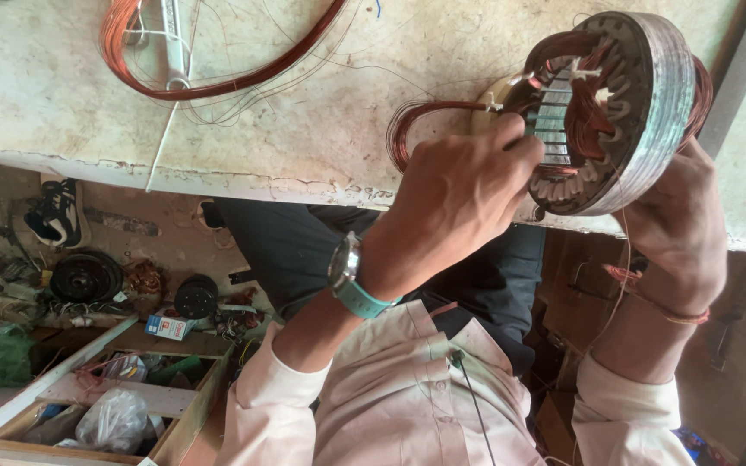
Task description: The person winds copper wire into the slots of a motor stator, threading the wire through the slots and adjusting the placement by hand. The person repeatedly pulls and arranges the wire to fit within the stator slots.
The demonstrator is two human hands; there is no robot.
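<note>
at the table's (pixel 218 147) near edge, toward its right corner, my right hand (pixel 679 233) grips the motor stator (pixel 623 112) from below, tilting it up on its rim. my left hand (pixel 459 194), fingers curled shut, presses copper winding (pixel 580 112) into its slots. a loose copper coil (pixel 218 82) lies toward the far edge.

You see soft, even daylight on the pale worktop (pixel 321 103), dimmer shade beneath it, and slight blur toward the frame's edges.
</note>
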